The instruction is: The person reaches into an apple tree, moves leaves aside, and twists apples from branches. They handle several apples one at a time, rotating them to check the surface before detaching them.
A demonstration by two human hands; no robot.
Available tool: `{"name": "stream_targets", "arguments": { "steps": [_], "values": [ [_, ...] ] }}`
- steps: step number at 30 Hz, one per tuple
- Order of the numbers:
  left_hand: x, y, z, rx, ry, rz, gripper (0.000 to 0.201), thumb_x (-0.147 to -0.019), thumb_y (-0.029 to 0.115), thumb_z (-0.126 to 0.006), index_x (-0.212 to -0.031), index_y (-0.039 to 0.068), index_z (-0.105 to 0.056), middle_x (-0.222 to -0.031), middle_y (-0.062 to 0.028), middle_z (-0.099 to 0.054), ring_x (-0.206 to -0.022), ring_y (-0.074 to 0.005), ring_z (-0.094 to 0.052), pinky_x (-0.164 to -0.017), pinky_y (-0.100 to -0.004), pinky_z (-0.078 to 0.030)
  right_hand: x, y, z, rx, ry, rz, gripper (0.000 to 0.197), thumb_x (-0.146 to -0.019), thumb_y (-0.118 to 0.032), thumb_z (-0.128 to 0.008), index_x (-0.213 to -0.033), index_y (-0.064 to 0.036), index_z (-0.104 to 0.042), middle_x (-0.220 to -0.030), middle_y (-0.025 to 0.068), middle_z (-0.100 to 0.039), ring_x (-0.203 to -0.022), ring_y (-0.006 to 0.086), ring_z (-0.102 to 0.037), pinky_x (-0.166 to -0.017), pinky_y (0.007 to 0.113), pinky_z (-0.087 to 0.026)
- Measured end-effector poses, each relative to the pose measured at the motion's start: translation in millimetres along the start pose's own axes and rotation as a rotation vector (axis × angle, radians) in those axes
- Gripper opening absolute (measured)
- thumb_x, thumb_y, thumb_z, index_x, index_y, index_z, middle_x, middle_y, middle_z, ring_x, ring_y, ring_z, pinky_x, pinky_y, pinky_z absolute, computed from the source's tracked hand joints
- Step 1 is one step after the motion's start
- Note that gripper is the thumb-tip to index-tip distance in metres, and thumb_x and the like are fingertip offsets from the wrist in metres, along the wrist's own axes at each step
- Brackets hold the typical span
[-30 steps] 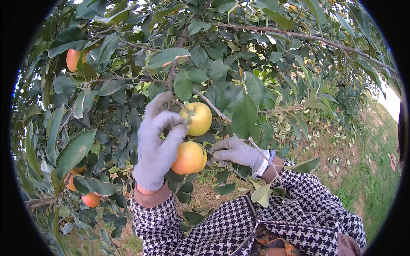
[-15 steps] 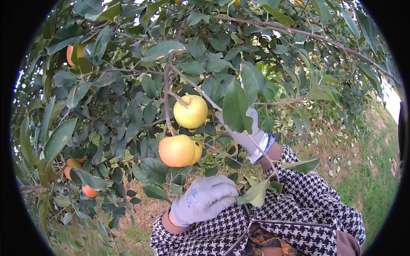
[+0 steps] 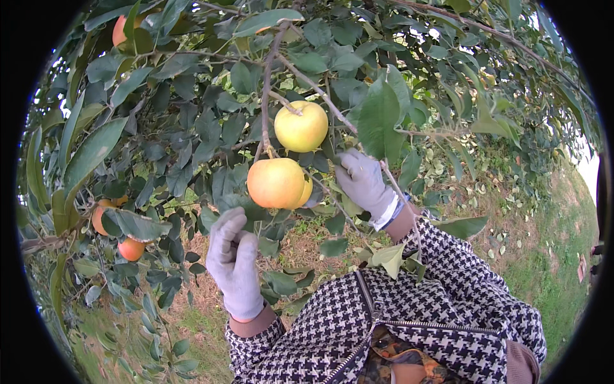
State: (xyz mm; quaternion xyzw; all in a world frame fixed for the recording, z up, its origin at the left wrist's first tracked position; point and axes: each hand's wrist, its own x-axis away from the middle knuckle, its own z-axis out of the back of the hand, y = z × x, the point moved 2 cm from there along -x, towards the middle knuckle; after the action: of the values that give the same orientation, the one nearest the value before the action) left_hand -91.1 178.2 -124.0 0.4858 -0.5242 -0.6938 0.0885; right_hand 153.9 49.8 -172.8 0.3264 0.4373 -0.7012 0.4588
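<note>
While the orange apple (image 3: 272, 184) is hanging at the lower end of the branch (image 3: 268, 96), your left hand (image 3: 235, 259) is curving unclosed

A narrow gap is separating it from the apple's lower-left edge. Your right hand (image 3: 363, 182) is curling opposite; whether its fingers are gripping, I cannot tell.

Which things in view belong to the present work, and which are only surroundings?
Work in hand:
grey-gloved left hand
grey-gloved right hand
round yellow apple
round orange-yellow apple below

Surroundings:
round orange-red apples, lower left
green grass
</note>
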Motion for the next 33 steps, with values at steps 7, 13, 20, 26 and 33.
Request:
{"name": "stream_targets", "arguments": {
  "steps": [7, 13, 20, 26, 33],
  "values": [
    [-39, -16, 20, -0.234, 0.191, -0.154, 0.026, -0.083, -0.004, -0.063, -0.109, 0.0, -0.066, -0.122, -0.0106, -0.06, -0.101, -0.0164, -0.059, -0.083, -0.0276, -0.048, 13, -14, 27, -0.073, -0.166, -0.125, 0.015, -0.08, -0.005, -0.069, -0.094, -0.0032, -0.062, -0.084, 0.0136, -0.062, -0.073, 0.0364, -0.06, -0.063, 0.042, -0.048],
    [-46, -51, 6, -0.864, -0.156, -0.434, 0.028, -0.069, 0.019, -0.076, -0.095, 0.011, -0.069, -0.101, -0.005, -0.064, -0.1, -0.0286, -0.058, -0.09, -0.0433, -0.042, 1, -51, 27, -0.242, -0.105, -0.113, 0.041, -0.078, 0.005, -0.067, -0.118, 0.0002, -0.061, -0.098, 0.013, -0.066, -0.072, 0.0191, -0.063, -0.066, 0.029, -0.051],
    [-8, -109, 6, -0.774, -0.284, -0.379, 0.015, -0.068, 0.009, -0.071, -0.082, 0.012, -0.066, -0.085, -0.004, -0.062, -0.087, -0.0272, -0.06, -0.076, -0.0413, -0.048, 8, -40, 16, -0.23, -0.238, -0.11, 0.03, -0.08, 0.004, -0.067, -0.109, 0.0005, -0.064, -0.09, 0.0114, -0.068, -0.076, 0.021, -0.067, -0.069, 0.029, -0.053],
    [13, -140, 24, -0.185, -0.355, 0.049, 0.011, -0.076, 0.01, -0.07, -0.086, 0.005, -0.068, -0.081, -0.0041, -0.062, -0.078, -0.0174, -0.061, -0.069, -0.0313, -0.048, 12, -31, 15, -0.214, -0.257, -0.181, 0.024, -0.083, 0.003, -0.063, -0.107, 0.0005, -0.066, -0.089, 0.01, -0.067, -0.073, 0.0172, -0.066, -0.067, 0.028, -0.052],
    [-77, -54, -10, -0.262, 0.098, -0.207, 0.028, -0.082, 0.016, -0.069, -0.105, -0.001, -0.066, -0.085, -0.0143, -0.066, -0.079, -0.0314, -0.064, -0.078, -0.0352, -0.051, 8, -39, 15, -0.236, -0.058, -0.294, 0.021, -0.084, 0.003, -0.064, -0.104, 0.0005, -0.067, -0.087, 0.0104, -0.067, -0.07, 0.0169, -0.065, -0.064, 0.028, -0.052]
  ]
}}
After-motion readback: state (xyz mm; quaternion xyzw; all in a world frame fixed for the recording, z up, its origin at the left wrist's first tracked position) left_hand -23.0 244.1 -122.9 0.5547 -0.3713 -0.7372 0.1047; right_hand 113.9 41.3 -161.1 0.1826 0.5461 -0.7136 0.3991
